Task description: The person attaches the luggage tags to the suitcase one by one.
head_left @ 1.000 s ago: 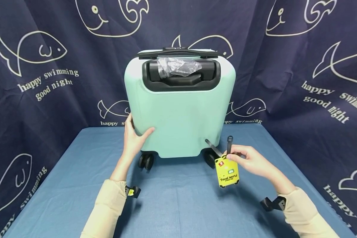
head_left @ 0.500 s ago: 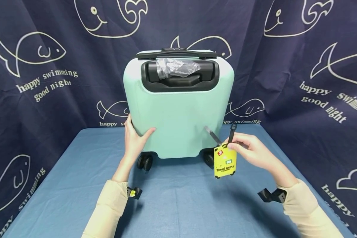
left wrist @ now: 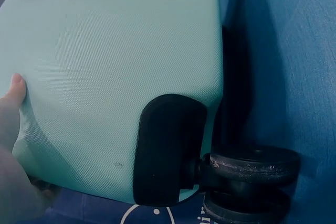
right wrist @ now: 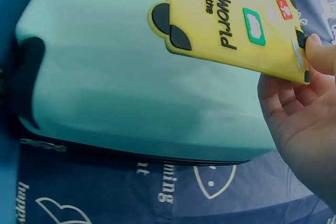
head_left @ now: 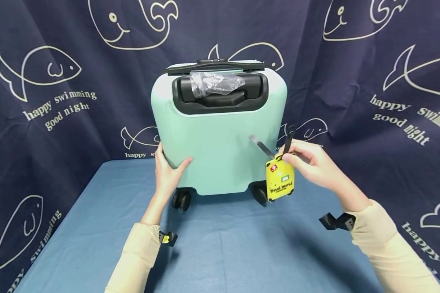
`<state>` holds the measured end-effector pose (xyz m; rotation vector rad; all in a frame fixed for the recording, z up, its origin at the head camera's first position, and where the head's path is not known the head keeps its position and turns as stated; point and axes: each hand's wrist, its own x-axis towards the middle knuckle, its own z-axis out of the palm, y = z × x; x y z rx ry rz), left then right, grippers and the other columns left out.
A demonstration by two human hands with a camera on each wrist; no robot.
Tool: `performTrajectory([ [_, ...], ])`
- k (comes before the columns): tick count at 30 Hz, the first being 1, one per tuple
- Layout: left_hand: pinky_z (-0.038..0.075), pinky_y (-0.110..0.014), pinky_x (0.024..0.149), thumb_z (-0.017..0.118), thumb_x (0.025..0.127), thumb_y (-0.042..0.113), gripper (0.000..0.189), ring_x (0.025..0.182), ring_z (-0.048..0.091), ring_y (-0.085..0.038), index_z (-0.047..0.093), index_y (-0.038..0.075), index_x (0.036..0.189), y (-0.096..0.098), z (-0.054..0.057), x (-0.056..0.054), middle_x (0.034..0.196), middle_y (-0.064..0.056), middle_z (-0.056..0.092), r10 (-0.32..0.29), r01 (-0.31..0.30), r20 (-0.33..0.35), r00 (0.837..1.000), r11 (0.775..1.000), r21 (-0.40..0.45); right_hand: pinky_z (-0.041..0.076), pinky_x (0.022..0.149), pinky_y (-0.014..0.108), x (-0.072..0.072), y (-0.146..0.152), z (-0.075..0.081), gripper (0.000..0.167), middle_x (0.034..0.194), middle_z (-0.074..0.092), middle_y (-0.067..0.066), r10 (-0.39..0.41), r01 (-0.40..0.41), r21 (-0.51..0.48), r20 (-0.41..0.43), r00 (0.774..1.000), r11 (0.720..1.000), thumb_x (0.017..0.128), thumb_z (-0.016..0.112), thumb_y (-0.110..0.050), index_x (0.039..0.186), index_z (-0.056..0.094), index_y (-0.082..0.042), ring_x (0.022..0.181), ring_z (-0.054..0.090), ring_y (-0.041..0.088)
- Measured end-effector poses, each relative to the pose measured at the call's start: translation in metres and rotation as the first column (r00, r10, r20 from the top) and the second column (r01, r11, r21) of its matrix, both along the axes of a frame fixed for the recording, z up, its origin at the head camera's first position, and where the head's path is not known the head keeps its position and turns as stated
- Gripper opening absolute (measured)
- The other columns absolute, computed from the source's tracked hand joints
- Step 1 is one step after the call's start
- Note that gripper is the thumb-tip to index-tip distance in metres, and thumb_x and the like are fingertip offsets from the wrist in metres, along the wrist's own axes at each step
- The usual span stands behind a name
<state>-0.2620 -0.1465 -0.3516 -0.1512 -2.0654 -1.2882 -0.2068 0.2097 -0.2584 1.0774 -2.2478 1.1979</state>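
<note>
A mint-green suitcase (head_left: 220, 150) stands upright in the head view, its back with the recessed handle facing me. My left hand (head_left: 166, 173) holds its lower left edge, thumb on the face and fingers around the side. In the left wrist view the thumb lies on the textured shell (left wrist: 121, 51). My right hand (head_left: 308, 162) pinches a yellow suitcase-shaped luggage tag (head_left: 280, 177) by its top, in front of the suitcase's lower right corner. The tag's black strap (head_left: 289, 140) sticks up, its two ends apart. The right wrist view shows the tag's printed face, with the thumb on its top end.
Black wheels (head_left: 182, 199) carry the suitcase on a blue cloth (head_left: 220, 248). Clear plastic wraps the telescopic handle (head_left: 216, 83), and a black carry handle (head_left: 216, 66) lies along the top. A dark blue curtain (head_left: 113, 101) with white fish drawings hangs behind and at both sides.
My right hand has raised the luggage tag from below the suitcase's lower edge to in front of its lower right corner. The left hand keeps its place on the suitcase.
</note>
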Motion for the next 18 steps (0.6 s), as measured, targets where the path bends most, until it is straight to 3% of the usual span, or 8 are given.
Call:
performTrajectory([
  [3, 0.03, -0.045, 0.104, 0.08, 0.074, 0.034, 0.096, 0.129, 0.036, -0.028, 0.022, 0.011, 0.147, 0.0, 0.0, 0.001, 0.142, -0.015, 0.036, -0.005, 0.005, 0.004, 1.0, 1.0, 0.013, 0.047, 0.072, 0.013, -0.004, -0.004, 0.01, 0.019, 0.087, 0.065, 0.005, -0.01, 0.01, 0.01, -0.049, 0.999, 1.0, 0.081, 0.06, 0.016, 0.087, 0.065, -0.002, 0.077, 0.058, 0.005],
  [10, 0.03, -0.046, 0.103, 0.079, 0.074, 0.035, 0.096, 0.128, 0.037, -0.028, 0.022, 0.011, 0.147, -0.001, -0.002, 0.002, 0.141, -0.015, 0.037, -0.005, 0.004, 0.013, 1.0, 1.0, 0.016, 0.043, 0.064, 0.016, -0.009, -0.011, 0.024, 0.016, 0.088, 0.066, 0.003, -0.049, 0.051, 0.026, -0.099, 0.994, 0.998, 0.083, 0.06, 0.012, 0.088, 0.066, -0.002, 0.074, 0.056, 0.006],
  [18, 0.031, -0.047, 0.102, 0.078, 0.075, 0.037, 0.095, 0.126, 0.038, -0.03, 0.021, 0.012, 0.147, -0.001, -0.002, 0.001, 0.139, -0.016, 0.037, -0.013, 0.013, 0.004, 1.0, 1.0, 0.001, 0.043, 0.062, 0.016, -0.01, -0.017, 0.049, 0.009, 0.089, 0.061, -0.012, -0.11, 0.105, -0.041, -0.123, 0.986, 0.994, 0.088, 0.055, 0.009, 0.082, 0.058, 0.003, 0.071, 0.057, 0.005],
])
